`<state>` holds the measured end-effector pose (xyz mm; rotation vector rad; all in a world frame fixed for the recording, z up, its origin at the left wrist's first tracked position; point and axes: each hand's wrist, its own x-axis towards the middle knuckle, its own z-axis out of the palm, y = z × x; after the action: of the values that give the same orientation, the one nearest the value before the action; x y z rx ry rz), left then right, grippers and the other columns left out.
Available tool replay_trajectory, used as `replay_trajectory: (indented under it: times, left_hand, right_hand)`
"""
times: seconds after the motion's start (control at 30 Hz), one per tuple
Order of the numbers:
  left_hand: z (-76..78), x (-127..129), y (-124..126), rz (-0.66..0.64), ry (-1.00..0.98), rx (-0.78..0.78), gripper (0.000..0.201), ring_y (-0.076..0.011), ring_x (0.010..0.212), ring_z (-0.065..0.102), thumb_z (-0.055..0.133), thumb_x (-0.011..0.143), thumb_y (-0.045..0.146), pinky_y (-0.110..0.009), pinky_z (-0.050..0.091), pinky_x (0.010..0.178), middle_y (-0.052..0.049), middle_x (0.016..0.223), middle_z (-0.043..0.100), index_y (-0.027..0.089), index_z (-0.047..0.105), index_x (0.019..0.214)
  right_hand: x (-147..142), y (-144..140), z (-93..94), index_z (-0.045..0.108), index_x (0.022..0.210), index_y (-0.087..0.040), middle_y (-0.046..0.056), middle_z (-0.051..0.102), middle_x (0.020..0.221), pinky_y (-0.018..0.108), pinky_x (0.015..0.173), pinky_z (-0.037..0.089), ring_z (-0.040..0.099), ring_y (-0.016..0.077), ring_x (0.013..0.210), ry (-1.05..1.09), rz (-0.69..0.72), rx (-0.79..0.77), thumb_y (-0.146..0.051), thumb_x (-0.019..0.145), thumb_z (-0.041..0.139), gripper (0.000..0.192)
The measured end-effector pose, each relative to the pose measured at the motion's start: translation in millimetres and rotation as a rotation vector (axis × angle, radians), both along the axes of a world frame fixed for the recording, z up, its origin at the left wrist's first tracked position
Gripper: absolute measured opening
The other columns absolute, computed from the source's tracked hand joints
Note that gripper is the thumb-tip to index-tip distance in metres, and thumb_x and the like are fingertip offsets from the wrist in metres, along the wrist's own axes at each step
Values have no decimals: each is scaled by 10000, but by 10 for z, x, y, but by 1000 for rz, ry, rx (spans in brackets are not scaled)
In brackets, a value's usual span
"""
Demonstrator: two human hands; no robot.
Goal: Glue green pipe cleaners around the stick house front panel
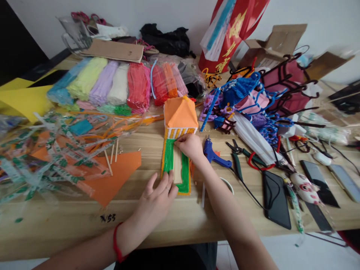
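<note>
- Craft house model [177,146] lies flat on the wooden table [182,221], mid-table, directly ahead of the person; long axis runs away from the body, orange roof [180,112] at the far end.
- Look: orange paper roof, a band of white and yellow stripes below it, then a green panel [168,159] edged in orange, with a strip of pale wooden sticks [177,165] down its middle.
- Right hand [191,145] is nearer the working point: fingertips pinched on the top end of the stick strip, just under the striped band. Grasp reads as a light pinch, not a fist.
- Left hand [157,197] sits at the near end, fingers spread and released, tips touching the green panel's lower left edge; red cord on the wrist.
- Just right of the model: blue glue gun [215,155], then pliers [237,159].
- Left: loose sticks on an orange paper sheet [118,176], clear wrappers.
- Far side: bagged pipe cleaners [118,84] in many colours.
</note>
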<state>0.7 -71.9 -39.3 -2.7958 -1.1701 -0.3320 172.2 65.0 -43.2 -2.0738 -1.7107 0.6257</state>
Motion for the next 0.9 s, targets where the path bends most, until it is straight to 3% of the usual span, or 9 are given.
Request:
replay_trajectory:
  times: [0.23,0.33,0.4,0.6,0.73,0.9]
  left_hand:
    - [-16,29,-62,-11,112,71,177,-229,1208,514,529,901,282,-400,371,992,-160,1367,505,157,627,979]
    - [-32,21,-81,5,126,73,237,-235,1230,497,535,900,343,-409,369,990,-156,1394,474,161,621,1026]
    - [-40,17,-86,16,108,52,255,-243,1238,490,539,896,349,-422,356,1000,-154,1397,471,161,621,1048]
    - [-37,-27,10,22,-105,-52,342,-274,1167,532,538,875,429,-464,313,1007,-137,1265,598,153,638,1049]
    - [1,-92,125,-19,-228,-117,389,-273,1098,557,508,870,482,-477,311,970,-112,1125,668,160,633,1049]
    - [14,-111,154,-29,-253,-106,396,-273,1092,553,494,877,469,-468,314,934,-113,1112,673,149,619,1073]
  right_hand:
    - [69,-70,103,740,713,-193,14,721,688,208,615,440,656,154,665,121,53,50,-245,763,620,141]
    - [71,-273,182,709,701,-175,4,690,639,204,556,406,616,137,590,143,-46,164,-260,784,592,167]
    - [44,-462,206,696,709,-174,-3,670,611,205,544,405,598,132,559,193,-40,183,-251,788,571,167]
    - [-69,-897,115,702,887,-211,14,730,824,234,640,485,642,148,659,317,39,131,-207,816,522,194]
    - [-109,-975,44,706,945,-236,22,735,918,259,748,517,671,163,787,280,120,190,-196,826,540,208]
    - [-148,-1017,-45,697,1037,-225,45,681,1130,271,887,494,639,160,983,155,297,320,-196,880,504,251]
